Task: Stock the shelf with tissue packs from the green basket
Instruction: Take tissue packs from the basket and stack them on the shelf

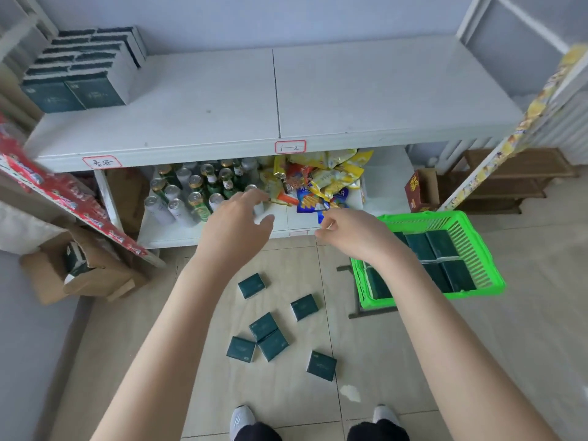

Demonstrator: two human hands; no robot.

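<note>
Left hand [235,224] and right hand [353,233] hovered empty, fingers loose, near green basket [423,218]; tissue packs [264,326] lay scattered on floor [280,389].

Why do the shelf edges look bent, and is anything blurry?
Head view: the wide-angle lens bows the shelf; the left hand and right hand are motion-blurred, while the tissue packs on the floor look sharper; lighting is soft, without harsh glare.

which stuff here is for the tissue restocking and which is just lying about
For the job: green basket, tissue packs in it, stacked packs on the top shelf, loose packs on the floor.
Lying about: cans and bottles, snack bags, cardboard box, brown carton.
</note>
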